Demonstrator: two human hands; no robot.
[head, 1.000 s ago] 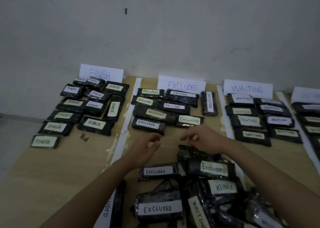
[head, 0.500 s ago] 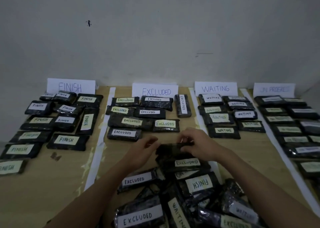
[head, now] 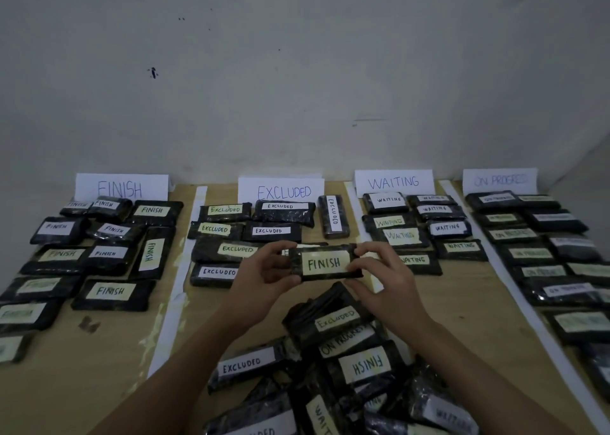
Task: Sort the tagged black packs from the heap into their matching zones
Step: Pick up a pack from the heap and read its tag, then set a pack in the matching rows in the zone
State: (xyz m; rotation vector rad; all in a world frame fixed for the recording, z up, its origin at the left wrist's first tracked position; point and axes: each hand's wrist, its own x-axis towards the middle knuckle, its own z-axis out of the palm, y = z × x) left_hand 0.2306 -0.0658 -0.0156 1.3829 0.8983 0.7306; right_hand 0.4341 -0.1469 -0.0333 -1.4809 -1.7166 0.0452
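A black pack tagged FINISH (head: 325, 263) is held up above the heap, its label facing me. My left hand (head: 264, 276) pinches its left end and my right hand (head: 383, 279) pinches its right end. Below lies the heap of black packs (head: 333, 375), with tags reading EXCLUDED, ON PROGRESS, FINISH and WAITING. Along the wall stand four paper signs: FINISH (head: 121, 187), EXCLUDED (head: 282, 191), WAITING (head: 393, 181) and ON PROGRESS (head: 499, 180). Each zone in front of its sign holds several sorted packs.
White tape strips (head: 178, 289) divide the wooden table (head: 99, 352) into the zones. A grey wall (head: 297, 71) closes the far side. The FINISH zone packs (head: 109, 253) spread to the table's left edge.
Both hands have lifted a pack off the top of the heap and turned it so its FINISH label faces me. The camera has shifted to take in all four zones.
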